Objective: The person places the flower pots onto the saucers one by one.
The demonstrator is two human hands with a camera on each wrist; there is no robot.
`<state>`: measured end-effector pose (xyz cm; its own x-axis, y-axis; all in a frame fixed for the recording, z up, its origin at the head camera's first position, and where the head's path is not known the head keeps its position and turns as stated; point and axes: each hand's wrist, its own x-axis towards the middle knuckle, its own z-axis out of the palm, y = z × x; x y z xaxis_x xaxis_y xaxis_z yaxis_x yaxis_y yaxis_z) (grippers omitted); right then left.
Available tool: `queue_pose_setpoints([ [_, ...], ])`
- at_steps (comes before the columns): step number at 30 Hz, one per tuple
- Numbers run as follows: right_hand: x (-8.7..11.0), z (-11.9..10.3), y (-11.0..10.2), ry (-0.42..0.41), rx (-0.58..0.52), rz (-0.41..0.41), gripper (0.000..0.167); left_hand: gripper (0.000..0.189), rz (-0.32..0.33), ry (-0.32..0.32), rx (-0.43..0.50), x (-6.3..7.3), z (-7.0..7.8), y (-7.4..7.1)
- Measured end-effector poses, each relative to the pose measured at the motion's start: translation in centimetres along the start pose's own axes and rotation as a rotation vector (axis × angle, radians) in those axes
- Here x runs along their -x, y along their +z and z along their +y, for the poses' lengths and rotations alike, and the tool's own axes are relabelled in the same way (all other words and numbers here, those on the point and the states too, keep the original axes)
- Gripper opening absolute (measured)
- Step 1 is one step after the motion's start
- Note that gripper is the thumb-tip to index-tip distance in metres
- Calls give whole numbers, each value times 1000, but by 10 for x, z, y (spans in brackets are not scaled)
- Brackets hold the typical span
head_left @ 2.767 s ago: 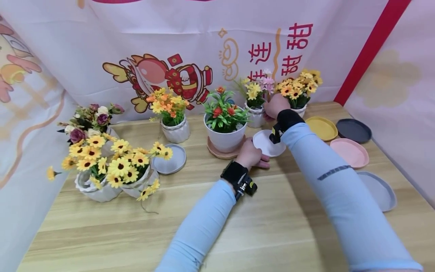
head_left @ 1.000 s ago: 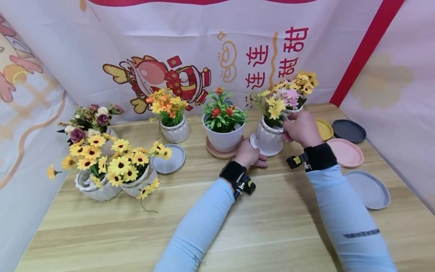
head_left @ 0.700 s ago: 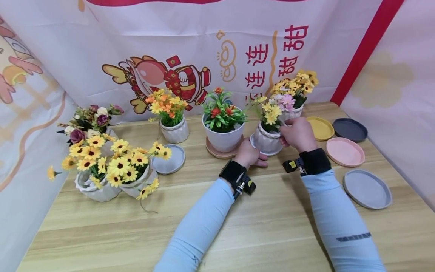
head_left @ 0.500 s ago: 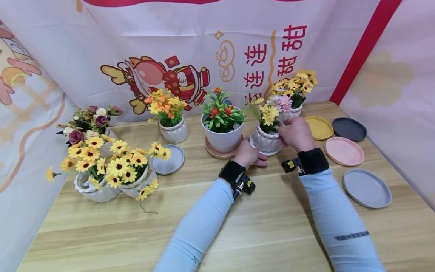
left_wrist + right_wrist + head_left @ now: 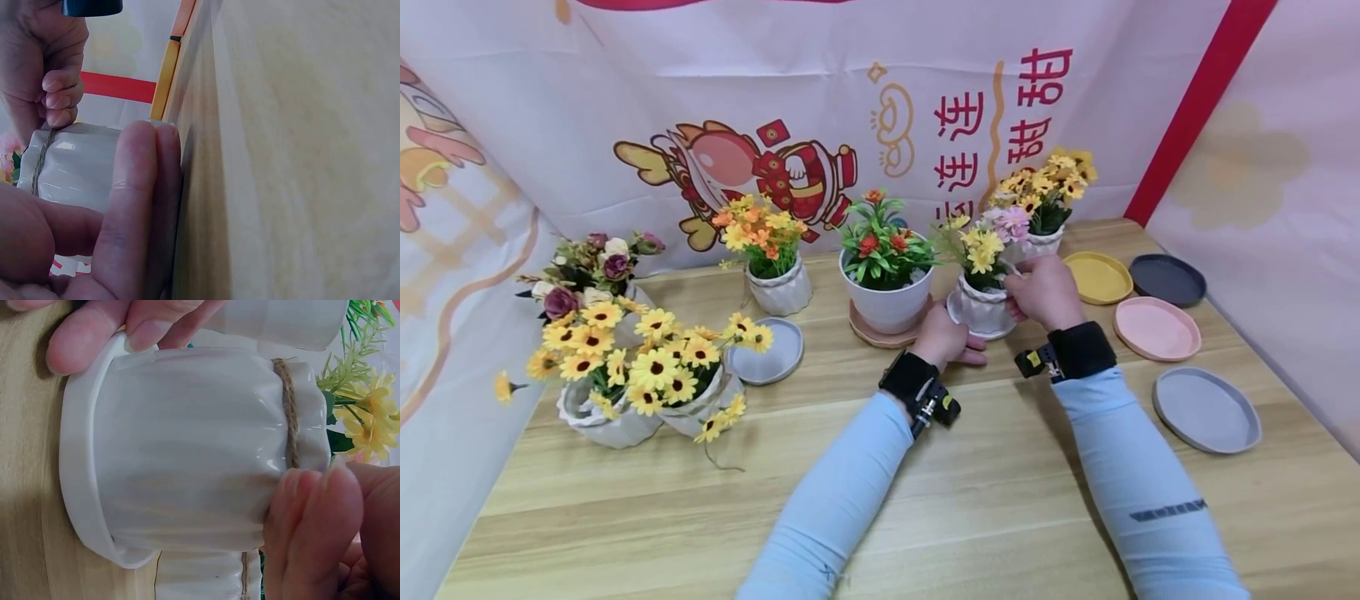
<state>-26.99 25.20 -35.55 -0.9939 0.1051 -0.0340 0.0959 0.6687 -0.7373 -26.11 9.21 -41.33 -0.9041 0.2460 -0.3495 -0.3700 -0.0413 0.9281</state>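
In the head view my right hand grips the twine-tied rim of a white fluted flowerpot with yellow and pink flowers. The pot stands upright on a white saucer, inside its raised rim. My left hand holds the saucer's near left edge. One fingertip lies over that rim in the right wrist view, while other fingers stretch straight along its outside, low by the table. Just left, a smooth white pot of red flowers sits on a brown saucer.
Yellow, dark grey, pink and grey-blue saucers lie at right. Behind the gripped pot stands a yellow-flower pot. At left are several flowerpots and a grey saucer.
My right hand has brought the pink-and-yellow flowerpot from behind onto the white saucer, lowering it from a tilt to upright. My left hand has stayed at the saucer's edge.
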Motion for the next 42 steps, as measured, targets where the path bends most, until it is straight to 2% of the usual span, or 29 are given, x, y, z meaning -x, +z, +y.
queue_pose_setpoints([
  [14,-4,4,0,28,-76,-20,45,51,-21,21,2,1,1,0],
  [30,-8,7,0,44,-159,-41,44,42,-34,23,6,0,2,1],
  [42,-10,11,0,41,-179,-65,44,40,-29,37,15,0,1,2],
])
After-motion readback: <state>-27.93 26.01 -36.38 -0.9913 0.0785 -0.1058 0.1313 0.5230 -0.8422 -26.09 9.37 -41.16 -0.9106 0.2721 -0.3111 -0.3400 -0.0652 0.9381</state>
